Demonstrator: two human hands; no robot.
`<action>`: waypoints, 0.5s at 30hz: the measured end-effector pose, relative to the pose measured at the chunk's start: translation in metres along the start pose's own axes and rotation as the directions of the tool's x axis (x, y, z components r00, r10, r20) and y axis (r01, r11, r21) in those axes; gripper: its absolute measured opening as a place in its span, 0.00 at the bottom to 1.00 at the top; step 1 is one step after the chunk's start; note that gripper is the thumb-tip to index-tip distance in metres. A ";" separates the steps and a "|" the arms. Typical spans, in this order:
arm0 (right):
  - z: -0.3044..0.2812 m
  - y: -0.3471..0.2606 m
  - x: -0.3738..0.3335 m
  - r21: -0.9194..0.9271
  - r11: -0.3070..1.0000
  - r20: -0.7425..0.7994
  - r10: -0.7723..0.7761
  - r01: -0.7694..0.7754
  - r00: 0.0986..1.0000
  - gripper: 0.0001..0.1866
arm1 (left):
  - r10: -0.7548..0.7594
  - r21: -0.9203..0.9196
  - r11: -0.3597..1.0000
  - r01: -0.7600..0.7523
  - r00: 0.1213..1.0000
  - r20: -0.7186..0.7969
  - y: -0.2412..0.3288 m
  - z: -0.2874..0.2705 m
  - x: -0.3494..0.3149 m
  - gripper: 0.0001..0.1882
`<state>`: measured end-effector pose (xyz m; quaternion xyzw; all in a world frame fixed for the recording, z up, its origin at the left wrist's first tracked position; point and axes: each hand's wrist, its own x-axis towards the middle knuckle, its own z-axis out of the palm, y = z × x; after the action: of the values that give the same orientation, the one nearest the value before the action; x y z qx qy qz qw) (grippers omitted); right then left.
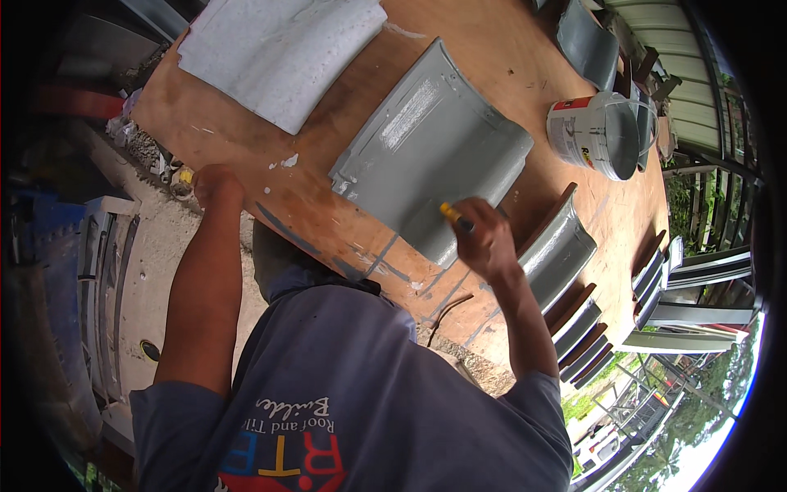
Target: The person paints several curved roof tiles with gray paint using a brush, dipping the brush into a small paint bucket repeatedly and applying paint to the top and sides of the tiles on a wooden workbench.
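Note:
A curved roof tile, mostly coated in wet-looking grey, lies on the wooden table. Pale streaks show through on its upper left part. Over the tile's near right end, my right hand is closed around a tool with a yellow-and-black handle. The tool's working end is hidden, so I cannot tell its kind. My left hand is on the table's left edge, its fingers curled and partly hidden. To the right of the tile, a white paint bucket lies tipped on its side, grey inside.
A whitish speckled piece lies at the far left of the table. Another grey tile stands right of my right hand, with several more along the right edge. One grey tile lies at the far right. Metal beams stand beyond.

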<state>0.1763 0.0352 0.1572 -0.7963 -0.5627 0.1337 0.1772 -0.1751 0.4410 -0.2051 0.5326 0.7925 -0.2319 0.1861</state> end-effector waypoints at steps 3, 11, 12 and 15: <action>0.002 -0.027 -0.019 0.238 0.964 0.233 0.059 -0.115 0.971 0.10 | -0.018 -0.006 1.000 0.018 1.000 -0.002 -0.016 0.012 0.037 0.32; -0.054 0.071 0.038 0.189 0.909 -0.024 0.382 -0.371 0.924 0.11 | -0.027 -0.218 0.976 0.017 0.999 -0.044 0.015 -0.016 -0.037 0.34; -0.060 0.096 0.047 0.107 0.940 -0.143 0.338 -0.325 0.930 0.10 | -0.027 -0.215 0.976 0.015 0.998 -0.051 0.015 -0.018 -0.038 0.35; -0.069 0.148 0.072 -0.085 0.979 -0.362 0.144 -0.187 0.921 0.08 | 0.039 0.055 0.998 -0.036 0.997 -0.060 0.000 -0.017 -0.021 0.36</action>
<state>0.3544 0.0487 0.1545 -0.8611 -0.4591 -0.0306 0.2162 -0.1687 0.4352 -0.1796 0.5590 0.7811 -0.2333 0.1517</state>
